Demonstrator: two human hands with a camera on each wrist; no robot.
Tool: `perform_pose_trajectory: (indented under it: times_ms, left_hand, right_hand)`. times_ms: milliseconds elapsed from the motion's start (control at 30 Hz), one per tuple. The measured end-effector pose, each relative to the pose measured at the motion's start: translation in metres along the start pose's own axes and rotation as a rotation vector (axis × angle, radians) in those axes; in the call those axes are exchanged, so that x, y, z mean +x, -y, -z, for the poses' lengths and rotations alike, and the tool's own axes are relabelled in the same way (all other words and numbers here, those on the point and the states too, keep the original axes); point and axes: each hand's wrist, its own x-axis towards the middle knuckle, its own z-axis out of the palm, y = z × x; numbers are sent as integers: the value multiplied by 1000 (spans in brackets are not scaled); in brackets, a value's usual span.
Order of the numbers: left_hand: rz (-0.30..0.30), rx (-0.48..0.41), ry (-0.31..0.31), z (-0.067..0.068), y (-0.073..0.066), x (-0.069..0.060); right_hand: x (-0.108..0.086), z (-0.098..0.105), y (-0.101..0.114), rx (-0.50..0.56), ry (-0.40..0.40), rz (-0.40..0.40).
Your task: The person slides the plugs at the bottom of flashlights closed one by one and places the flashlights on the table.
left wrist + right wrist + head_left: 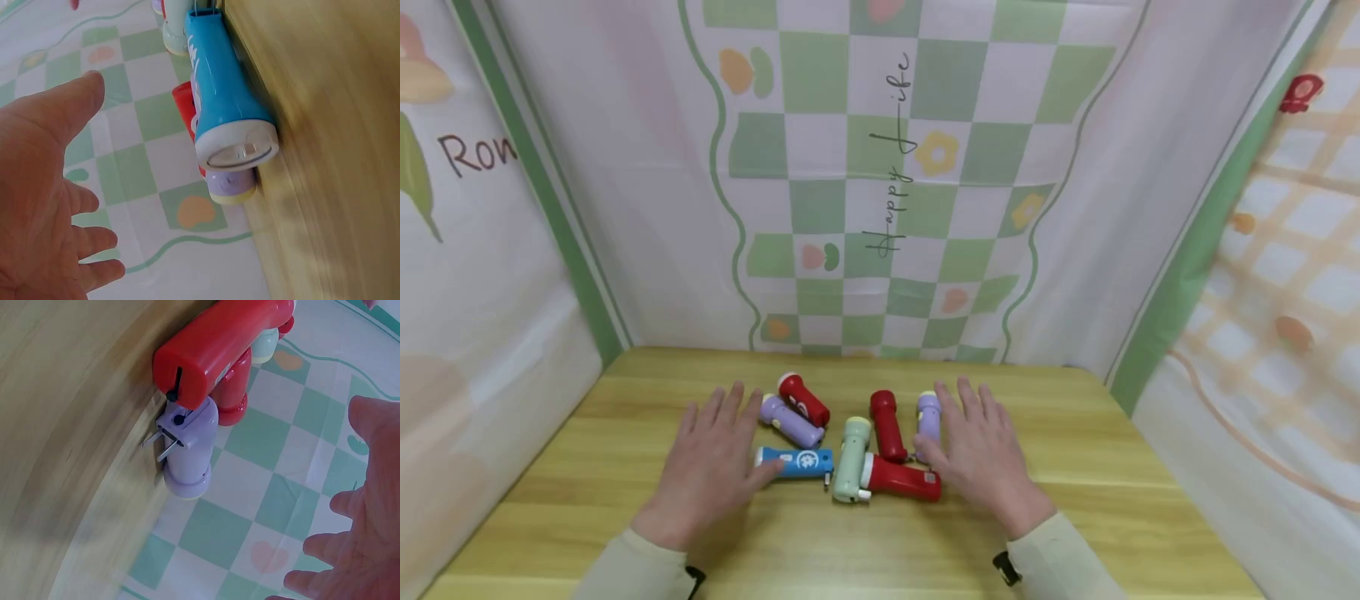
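Currently, the left hand (711,467) is hovering palm down over the wooden table (850,558), its fingers reaching out straight, its thumb extending above the blue flashlight (805,463) without touching it. Behind that, the left lavender flashlight (792,423) is lying slantwise, with a short red flashlight (802,398) resting just beyond. Near the middle, a mint-green flashlight (852,462) is lying lengthwise. The front red flashlight (906,481) is pointing its head at the mint-green one's side, while a dark red flashlight (888,429) is lying behind it. The right hand (981,462) is likewise hovering, fingers straight, near the right lavender flashlight (190,459), whose metal prongs (167,452) are sticking out. A checkered cloth (868,293) is hanging behind.
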Motion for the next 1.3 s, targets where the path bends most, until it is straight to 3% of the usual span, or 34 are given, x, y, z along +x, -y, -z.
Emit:
perform_pose_trajectory:
  times_ms: [467, 667, 933, 1167, 1300]
  left_hand:
    - [-153, -8, 14, -14, -21, 8]
    - [-184, -34, 19, -23, -25, 4]
    - [-244, -66, -41, -38, -26, 8]
    - [-303, 7, -115, -48, -26, 9]
    - [-320, 39, -115, -50, -27, 11]
  right_hand:
    - [2, -1, 9, 12, -24, 19]
    - [2, -1, 13, 24, -29, 28]
    - [1, -3, 14, 28, -37, 39]
    - [0, -3, 17, 29, -45, 46]
    - [-1, -4, 17, 30, -29, 43]
